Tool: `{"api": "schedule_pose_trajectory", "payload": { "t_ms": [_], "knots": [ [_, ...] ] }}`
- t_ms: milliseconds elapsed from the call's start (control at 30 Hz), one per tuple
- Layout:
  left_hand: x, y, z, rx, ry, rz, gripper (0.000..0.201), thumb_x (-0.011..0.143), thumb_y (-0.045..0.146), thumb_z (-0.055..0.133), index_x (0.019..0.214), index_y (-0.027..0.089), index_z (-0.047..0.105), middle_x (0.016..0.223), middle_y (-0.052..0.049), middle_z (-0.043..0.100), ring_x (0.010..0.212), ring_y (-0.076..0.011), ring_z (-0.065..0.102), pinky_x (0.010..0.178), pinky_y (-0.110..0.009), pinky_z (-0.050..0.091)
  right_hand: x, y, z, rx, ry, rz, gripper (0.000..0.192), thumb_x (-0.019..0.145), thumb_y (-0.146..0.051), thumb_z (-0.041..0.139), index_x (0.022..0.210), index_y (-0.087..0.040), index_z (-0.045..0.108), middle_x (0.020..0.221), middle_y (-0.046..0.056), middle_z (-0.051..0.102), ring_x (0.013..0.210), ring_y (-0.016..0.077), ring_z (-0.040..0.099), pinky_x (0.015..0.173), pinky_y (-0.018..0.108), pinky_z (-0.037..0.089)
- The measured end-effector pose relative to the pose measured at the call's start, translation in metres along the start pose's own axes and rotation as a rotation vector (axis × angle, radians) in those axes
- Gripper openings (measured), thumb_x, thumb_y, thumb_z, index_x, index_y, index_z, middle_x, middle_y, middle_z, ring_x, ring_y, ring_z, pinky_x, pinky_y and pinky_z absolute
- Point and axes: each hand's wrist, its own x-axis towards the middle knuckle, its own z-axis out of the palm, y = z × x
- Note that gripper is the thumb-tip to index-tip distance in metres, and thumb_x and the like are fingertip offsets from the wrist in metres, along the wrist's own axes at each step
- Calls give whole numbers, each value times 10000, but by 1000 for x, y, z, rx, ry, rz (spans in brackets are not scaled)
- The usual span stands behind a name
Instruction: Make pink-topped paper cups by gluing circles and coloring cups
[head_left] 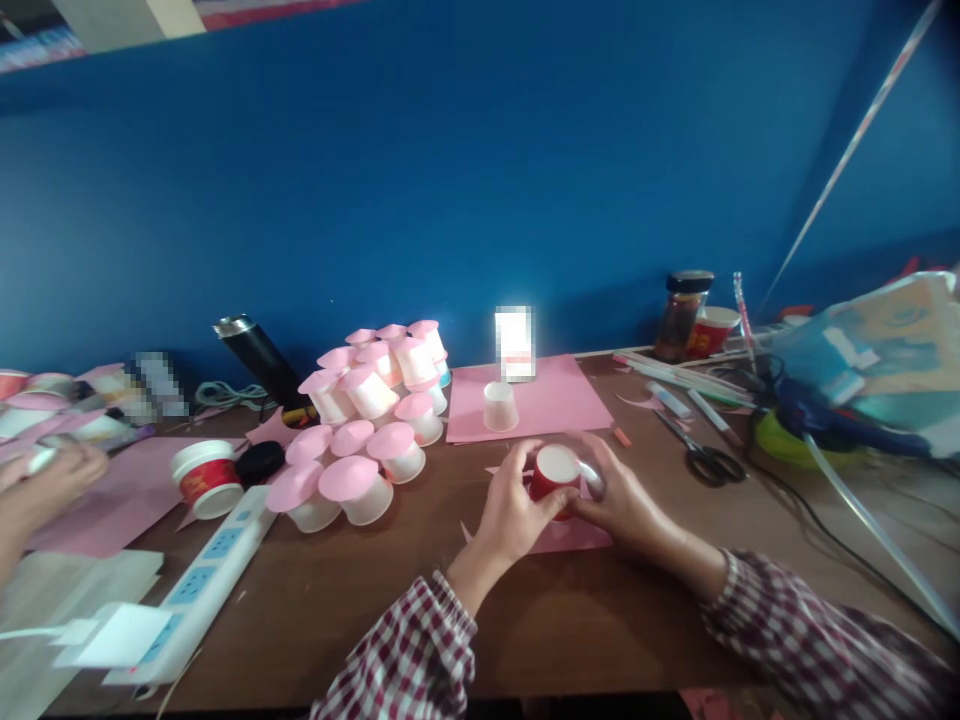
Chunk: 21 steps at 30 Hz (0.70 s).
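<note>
A red paper cup [556,480] with a pale round top is between my two hands, just above the table. My left hand [514,510] wraps its left side, with the thumb across the front. My right hand [630,495] closes on its right side, and a small whitish thing [591,477], too blurred to name, shows by those fingers. Beneath the hands lies a piece of pink paper [574,537]. Beyond them a small white paper cup [499,408] stands on a pink paper sheet [570,390]. To the left several white cups with pink cone tops [356,490] stand grouped and stacked.
Black scissors [712,462] lie to the right, near a glue gun [832,415] and a brown jar [681,315]. On the left are a power strip [214,575], a red-and-white cup [206,480] and a black flask [259,355]. Another person's hand [60,475] is at far left.
</note>
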Motion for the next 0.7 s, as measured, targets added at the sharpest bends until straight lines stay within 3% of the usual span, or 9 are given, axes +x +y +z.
{"api": "schedule_pose_trajectory", "payload": {
  "t_ms": [167,267,333,367,467,567,700],
  "knots": [
    [-4,-1,-3,153,7,74,555,765,361,673,1237,234,409,1154,-73,608,1034,-210,593,900,-391,485,-2,1,-13,121,-12,-44,834,650,-436,747,1353,-250,340,1197,80,583,1113,276,561,927,383,467],
    [-7,2,-4,287,-46,126,399,835,371,585,1190,253,447,1148,-42,613,1033,-196,579,909,-372,466,-3,4,-21,256,66,16,615,851,-563,454,1368,-244,363,1042,65,631,812,203,626,698,316,524],
    [-9,3,-4,357,-70,153,295,869,359,533,1136,247,477,1121,-36,620,1016,-188,578,881,-345,475,-2,6,-23,315,133,117,533,933,-522,243,1340,-229,422,860,46,636,572,155,546,518,284,475],
    [-9,3,-4,388,-75,165,265,877,358,518,1114,243,486,1105,-36,623,1001,-186,582,863,-334,482,-1,7,-24,329,158,160,522,943,-502,219,1314,-220,454,795,37,621,520,145,502,479,277,448],
    [-11,1,-3,503,-45,215,272,877,366,511,1112,231,493,1139,-62,600,1024,-204,574,867,-347,487,0,7,-22,348,162,229,443,916,-468,380,1284,-231,449,755,12,598,532,137,498,495,265,450],
    [-12,2,-1,663,57,277,289,857,385,528,1087,210,533,1236,-117,517,1088,-261,526,889,-406,475,1,6,-21,350,167,225,434,869,-430,510,1253,-278,375,770,-16,607,510,113,488,477,234,436],
    [-13,9,0,773,57,346,264,865,350,518,1069,186,554,1096,-98,578,982,-246,528,860,-399,474,3,4,-20,322,222,176,248,862,-434,516,1030,-256,478,779,-2,613,506,105,477,443,215,417]
  ]
}}
